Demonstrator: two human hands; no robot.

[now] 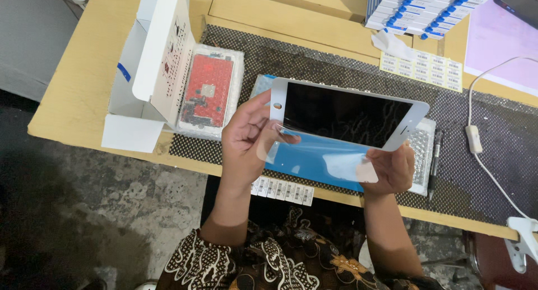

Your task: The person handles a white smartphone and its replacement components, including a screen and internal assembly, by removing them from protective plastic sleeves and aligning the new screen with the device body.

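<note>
While we hold the white-framed phone screen panel [347, 115] up above the desk, our left hand [246, 138] pinches its short end by the round button hole, thumb on top, fingers curled under. Our right hand [389, 168] closes on the opposite lower corner from below. Panel is flat, glossy black glass with a thin white border, tilted, right end lower. A clear film [336, 165] hangs under it, loose and see-through, with a blue film sheet [314, 161] below that. Whether our fingers also grip the clear film, we cannot tell.

Under the hands lies bubble wrap [421, 141], and under that a dark woven mesh mat [493, 138] covering most of the wooden desk [73, 94]. The front desk edge runs just below our wrists; a barcode sticker strip [283, 190] sits right on that edge. Left of us, an open white cardboard box [151, 71] stands near the desk's left edge, beside another screen part with a red back [207, 91] in a bubble pouch. A black pen [435, 164] lies just right of the right hand. A white cable with inline switch [474, 138] crosses the mat's right side. Free mat shows between the pen and the cable. Stacked white-and-blue boxes [420, 10] and a label sheet [423, 68] sit at the far edge, well apart.
</note>
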